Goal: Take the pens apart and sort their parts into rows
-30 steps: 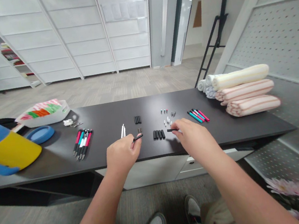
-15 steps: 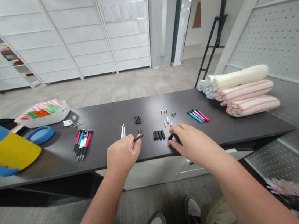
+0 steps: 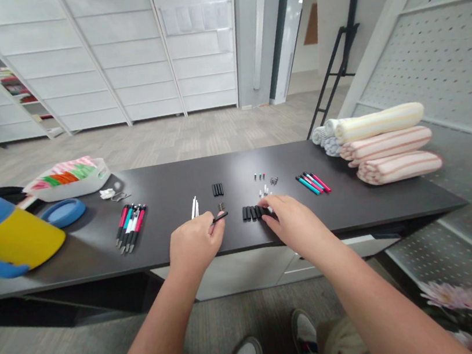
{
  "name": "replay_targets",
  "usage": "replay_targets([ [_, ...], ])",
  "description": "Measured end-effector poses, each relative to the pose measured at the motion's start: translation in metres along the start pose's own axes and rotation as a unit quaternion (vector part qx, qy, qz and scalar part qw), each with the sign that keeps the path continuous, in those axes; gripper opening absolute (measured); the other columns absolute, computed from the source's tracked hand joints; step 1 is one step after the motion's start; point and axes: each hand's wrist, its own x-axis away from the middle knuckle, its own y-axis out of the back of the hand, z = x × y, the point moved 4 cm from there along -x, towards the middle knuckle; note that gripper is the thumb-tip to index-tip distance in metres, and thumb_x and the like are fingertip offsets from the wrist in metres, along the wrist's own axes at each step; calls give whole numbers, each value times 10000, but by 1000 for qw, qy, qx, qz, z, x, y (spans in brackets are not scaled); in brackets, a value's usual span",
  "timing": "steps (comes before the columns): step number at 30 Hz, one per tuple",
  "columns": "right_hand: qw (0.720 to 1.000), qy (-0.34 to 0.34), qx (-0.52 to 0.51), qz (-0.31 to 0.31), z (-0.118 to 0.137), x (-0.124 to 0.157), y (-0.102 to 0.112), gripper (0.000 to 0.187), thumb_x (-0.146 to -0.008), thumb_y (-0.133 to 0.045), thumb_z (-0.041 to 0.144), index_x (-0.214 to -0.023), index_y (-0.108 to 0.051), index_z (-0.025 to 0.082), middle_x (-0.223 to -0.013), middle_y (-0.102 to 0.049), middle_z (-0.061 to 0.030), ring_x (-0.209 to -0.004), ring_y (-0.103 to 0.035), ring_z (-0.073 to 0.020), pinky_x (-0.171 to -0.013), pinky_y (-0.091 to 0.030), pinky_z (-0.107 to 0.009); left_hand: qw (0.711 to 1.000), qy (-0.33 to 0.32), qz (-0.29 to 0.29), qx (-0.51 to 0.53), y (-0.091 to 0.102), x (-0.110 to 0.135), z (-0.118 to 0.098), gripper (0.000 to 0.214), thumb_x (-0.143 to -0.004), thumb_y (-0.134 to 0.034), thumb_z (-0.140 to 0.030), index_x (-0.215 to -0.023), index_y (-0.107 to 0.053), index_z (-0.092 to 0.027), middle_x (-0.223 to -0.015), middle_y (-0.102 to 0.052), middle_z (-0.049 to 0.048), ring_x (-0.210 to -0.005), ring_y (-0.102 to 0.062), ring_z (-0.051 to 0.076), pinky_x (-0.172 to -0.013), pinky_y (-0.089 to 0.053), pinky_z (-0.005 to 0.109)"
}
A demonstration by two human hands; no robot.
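Observation:
My left hand (image 3: 195, 244) pinches a slim black pen barrel (image 3: 220, 217) between thumb and fingers, over the black tabletop (image 3: 166, 178). My right hand (image 3: 295, 221) lies with its fingertips on the near end of a row of black pen barrels (image 3: 250, 212), hiding that end. Behind the hands are small white pen parts (image 3: 264, 190), a few thin white tubes (image 3: 194, 208), a tiny metal part (image 3: 221, 206) and a short row of black pieces (image 3: 217, 189). Assembled pens lie in two bundles, one at left (image 3: 131, 228) and one at right (image 3: 312, 184).
Folded striped towels (image 3: 389, 143) are stacked at the table's right end. At the left stand a blue and yellow bottle (image 3: 17, 243), a blue lid (image 3: 63, 213) and a white tray (image 3: 67, 178) of coloured items. Shelves and white panels stand beyond the table.
My right hand has moved left and down onto the row of black barrels, and the black piece it held is no longer seen in it. My left hand has barely moved.

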Motion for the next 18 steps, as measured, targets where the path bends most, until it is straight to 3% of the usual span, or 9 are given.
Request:
replay_targets([
  [5,1000,-2,-16,0,0,0,2,239,-924,-685,120,-1147,-649,199,-1106,-736,-84,-994,-662,-268,-892,-502,-400,1000,-8,8,2,-1,-1,0,402,-1014,-513,-434,-683,-579,-216,-635,-648,38,-589,-592,197,-574,-164,328],
  [9,998,26,-42,-48,11,2,11,169,-969,-639,170,-1131,-655,212,-1116,-712,-92,-1029,-640,-270,-932,-493,-409,1000,-25,1,2,0,0,-2,382,-1016,-521,-413,-695,-582,-215,-645,-651,34,-597,-597,196,-569,-193,330],
  [11,994,55,-66,-68,21,2,14,128,-1009,-617,245,-1123,-660,209,-1107,-704,-100,-1051,-626,-275,-955,-489,-416,999,-52,-2,1,0,1,-4,354,-1013,-535,-393,-713,-595,-215,-659,-659,33,-600,-597,194,-568,-216,332],
  [14,988,111,-100,-50,40,2,10,185,-1039,-604,348,-1139,-672,208,-1108,-717,-98,-1049,-617,-271,-955,-484,-414,993,-116,-3,-2,-2,4,-8,297,-1000,-563,-361,-746,-611,-215,-696,-673,35,-629,-605,198,-579,-273,331],
  [18,982,156,-103,-31,55,1,-2,251,-1090,-507,348,-1019,-701,205,-984,-737,-78,-942,-606,-239,-924,-466,-402,985,-174,7,17,-7,7,-7,269,-1012,-572,-330,-775,-611,-210,-733,-675,31,-678,-622,196,-617,-355,321],
])
